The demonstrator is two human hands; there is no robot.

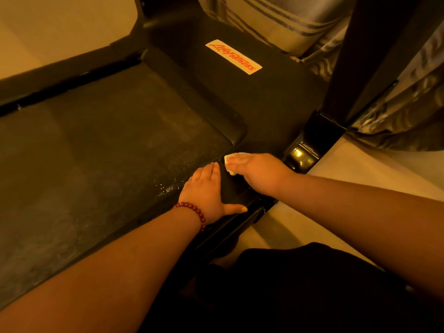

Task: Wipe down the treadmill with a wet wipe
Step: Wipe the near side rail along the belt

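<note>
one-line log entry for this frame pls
step: wiping | right hand: holds wet wipe on treadmill side rail | left hand: flat on belt edge

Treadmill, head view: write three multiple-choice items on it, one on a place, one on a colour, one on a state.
1. Where is the wet wipe?
A. On the label
B. Under the right hand, near the front corner of the belt
C. On the floor

2. What colour is the bead bracelet on the left wrist?
A. Blue
B. White
C. Dark red

3. How does the left hand lie?
A. Flat, fingers straight, on the edge of the treadmill
B. Clenched in a fist
C. Raised clear of the deck

Answers:
1 B: the wipe peeks out at that hand's fingertips.
2 C: the beads show dark red round the wrist.
3 A: the palm is down and the thumb is spread along the side rail.
</note>
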